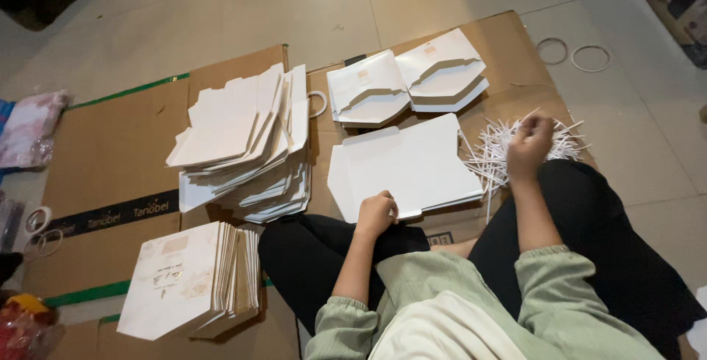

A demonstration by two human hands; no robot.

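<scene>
A flat white paper bag blank [412, 165] lies on the cardboard [110, 154] in front of my knees. My left hand [377, 214] rests closed on its near edge, pinching it. My right hand [529, 146] reaches into a heap of thin white paper strips [495, 152] to the right of the blank, fingers closed on some of them. Two small piles of white folded blanks [409, 84] lie just beyond.
A tall messy stack of white blanks [243, 146] sits to the left, and a stack of finished white bags [191, 279] lies at the near left. Two rings [573, 54] lie on the tiled floor at the far right. Tape rolls [37, 231] sit at the left edge.
</scene>
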